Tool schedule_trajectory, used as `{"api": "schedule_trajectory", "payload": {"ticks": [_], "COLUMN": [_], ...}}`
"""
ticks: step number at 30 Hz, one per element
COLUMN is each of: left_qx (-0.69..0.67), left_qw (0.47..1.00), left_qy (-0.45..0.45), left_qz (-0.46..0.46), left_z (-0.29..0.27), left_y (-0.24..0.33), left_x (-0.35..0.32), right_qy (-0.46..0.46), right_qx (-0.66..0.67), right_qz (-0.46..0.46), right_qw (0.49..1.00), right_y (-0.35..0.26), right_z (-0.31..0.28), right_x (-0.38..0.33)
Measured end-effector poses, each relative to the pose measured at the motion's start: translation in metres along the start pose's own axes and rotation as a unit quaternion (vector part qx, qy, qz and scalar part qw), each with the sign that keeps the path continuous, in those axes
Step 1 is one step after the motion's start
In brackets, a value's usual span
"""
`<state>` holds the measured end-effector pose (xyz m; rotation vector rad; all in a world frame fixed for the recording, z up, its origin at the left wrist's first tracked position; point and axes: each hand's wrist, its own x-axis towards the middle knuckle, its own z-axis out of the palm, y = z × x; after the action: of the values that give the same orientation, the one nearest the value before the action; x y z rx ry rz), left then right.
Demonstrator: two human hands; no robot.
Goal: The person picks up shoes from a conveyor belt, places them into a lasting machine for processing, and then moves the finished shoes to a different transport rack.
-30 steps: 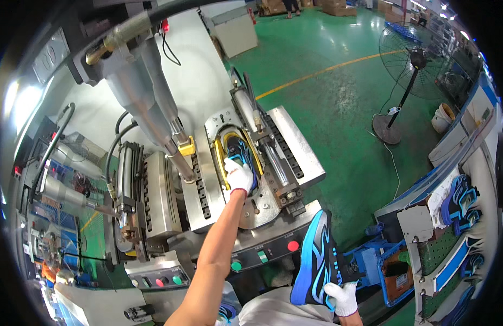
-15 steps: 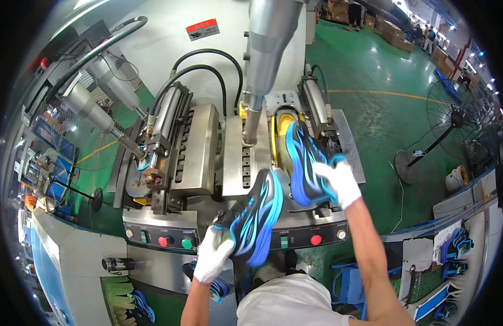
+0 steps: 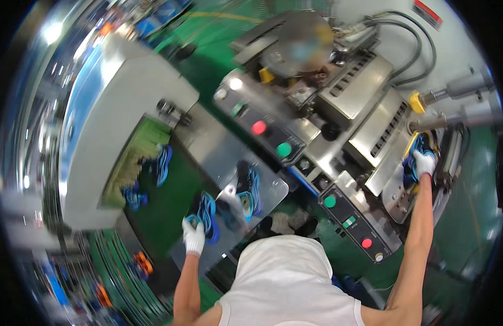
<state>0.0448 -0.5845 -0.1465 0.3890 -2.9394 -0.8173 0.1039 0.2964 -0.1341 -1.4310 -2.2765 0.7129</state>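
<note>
Head view: the left hand (image 3: 194, 237), in a white knit glove, is closed around the heel end of a black sports shoe with bright blue trim (image 3: 206, 216), which is held at the near edge of a grey steel side table (image 3: 273, 190). A second black-and-blue shoe (image 3: 247, 187) lies on the same table just beside it, apart from the hand. The right hand (image 3: 423, 163), also gloved, is stretched out to a third blue-and-black shoe (image 3: 414, 156) seated in the cradle of a steel press machine (image 3: 371, 130); the fingers are laid over the shoe and appear curled on it — whether it is fully clasped cannot be told at this size. The shoes are judged light, soft in the upper and stiffer at the sole — unlikely to slip in knit gloves, and best taken at the heel or around the sole edge. More blue shoes (image 3: 163, 163) are seen on a green belt to the left.
</note>
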Motion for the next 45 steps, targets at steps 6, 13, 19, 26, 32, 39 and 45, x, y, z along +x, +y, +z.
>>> {"api": "schedule_trajectory", "payload": {"ticks": [6,13,19,26,32,39,45], "left_qx": [-0.077,-0.136,-0.106,0.103,0.188,0.067,-0.124], "left_qw": [0.996,0.985,0.958,0.993,0.967,0.994,0.963], "left_qy": [0.004,-0.107,-0.250,-0.058,-0.122,-0.061,-0.232], "left_qz": [-0.055,-0.020,0.091,-0.007,-0.119,-0.061,0.066], "left_z": [0.139,0.148,0.053,-0.007,0.072,0.052,-0.031], "left_y": [-0.005,0.041,-0.063,-0.162,-0.227,-0.230,-0.104], "left_x": [-0.002,0.022,0.170,0.395,0.440,0.374,0.220], "right_qy": [0.077,-0.078,-0.104,-0.205,-0.294,-0.361,-0.472], "right_qx": [-0.140,-0.178,-0.271,-0.299,-0.346,-0.233,0.010], "right_qz": [-0.157,-0.326,-0.302,-0.084,0.028,0.032,-0.127], "right_qw": [0.975,0.925,0.908,0.928,0.891,0.902,0.872], "right_y": [-0.068,-0.150,-0.120,-0.191,-0.133,-0.171,-0.309], "right_z": [-0.009,0.105,0.124,0.064,0.059,0.082,0.078], "right_x": [-0.067,-0.374,-0.369,-0.488,-0.559,-0.574,-0.567]}}
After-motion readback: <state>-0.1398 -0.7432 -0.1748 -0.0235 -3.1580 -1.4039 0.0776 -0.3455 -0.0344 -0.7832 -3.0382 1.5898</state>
